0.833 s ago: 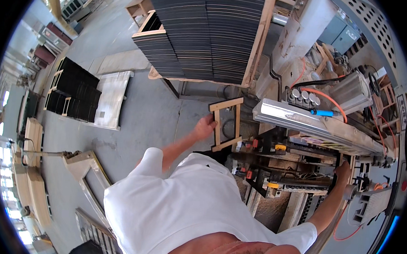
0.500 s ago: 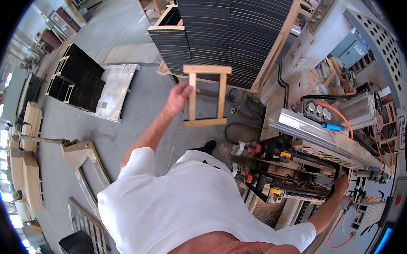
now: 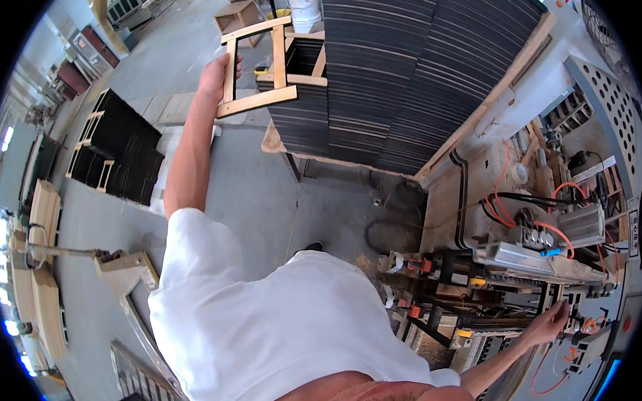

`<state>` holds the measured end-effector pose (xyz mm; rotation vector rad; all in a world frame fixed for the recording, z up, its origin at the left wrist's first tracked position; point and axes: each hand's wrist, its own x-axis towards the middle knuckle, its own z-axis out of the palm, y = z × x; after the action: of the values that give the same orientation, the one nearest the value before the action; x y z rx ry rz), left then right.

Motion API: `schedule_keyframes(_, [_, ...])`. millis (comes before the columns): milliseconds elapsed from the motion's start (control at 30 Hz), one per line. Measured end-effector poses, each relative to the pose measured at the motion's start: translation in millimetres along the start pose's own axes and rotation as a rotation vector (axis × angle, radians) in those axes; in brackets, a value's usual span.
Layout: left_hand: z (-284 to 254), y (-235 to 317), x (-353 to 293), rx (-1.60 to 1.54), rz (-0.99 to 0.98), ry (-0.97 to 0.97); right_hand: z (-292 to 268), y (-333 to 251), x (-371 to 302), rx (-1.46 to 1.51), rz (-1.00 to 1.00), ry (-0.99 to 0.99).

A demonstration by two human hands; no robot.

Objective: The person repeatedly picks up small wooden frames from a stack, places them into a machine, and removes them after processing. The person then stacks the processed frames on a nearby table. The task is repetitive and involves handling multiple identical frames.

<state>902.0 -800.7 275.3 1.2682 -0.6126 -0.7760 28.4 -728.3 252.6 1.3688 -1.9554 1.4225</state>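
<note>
My left hand is closed round one side bar of a pale wooden frame with dark edges. Arm outstretched, it holds the frame tilted above a low pile of similar frames, beside the tall dark stack. Whether the held frame touches the pile, I cannot tell. Far to the right, my right hand has its fingers bent together at the end of a machine with rails and clamps. A pale wooden bar is next to its fingertips; what they grip is not clear.
Another dark frame stack stands on the floor to the left. A metal L-shaped arm lies nearer. Orange hoses and a perforated metal guard are at the right. A white bucket stands beyond the pile.
My left hand has carried the frame left and farther away, over the low pile, turning it. My right hand has moved slightly right and nearer along the machine. The view has shifted.
</note>
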Motion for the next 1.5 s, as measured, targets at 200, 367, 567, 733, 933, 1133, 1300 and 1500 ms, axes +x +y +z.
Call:
schedule_keyframes(200, [18, -32, 146, 0.307, -0.137, -0.074, 33, -169, -174, 0.293, 0.035, -0.5])
schedule_keyframes(367, [77, -59, 159, 0.316, -0.305, -0.286, 82, -192, -290, 0.362, 0.403, -1.01])
schedule_keyframes(567, [78, -36, 105, 0.765, 0.43, -0.073, 89, -187, -366, 0.237, 0.573, -1.144])
schedule_keyframes(733, [78, -23, 8, 1.195, 1.131, -0.515, 82, -180, -379, 0.206, 0.466, -1.041])
schedule_keyframes(933, [84, -32, -2, 1.234, 0.778, -0.667, 61, -178, -381, 0.174, 0.504, -1.015])
schedule_keyframes(1133, [100, -42, -15, 1.05, 1.276, -0.572, 7, -158, -397, 0.081, 0.365, -0.873])
schedule_keyframes(1300, [141, -69, -129, 0.548, 0.932, -0.499, -112, -223, -277, -0.039, 0.24, -0.631])
schedule_keyframes(1500, [213, -180, -346, 0.293, 0.324, -1.411, -299, -301, -213, -0.761, -0.053, -0.227])
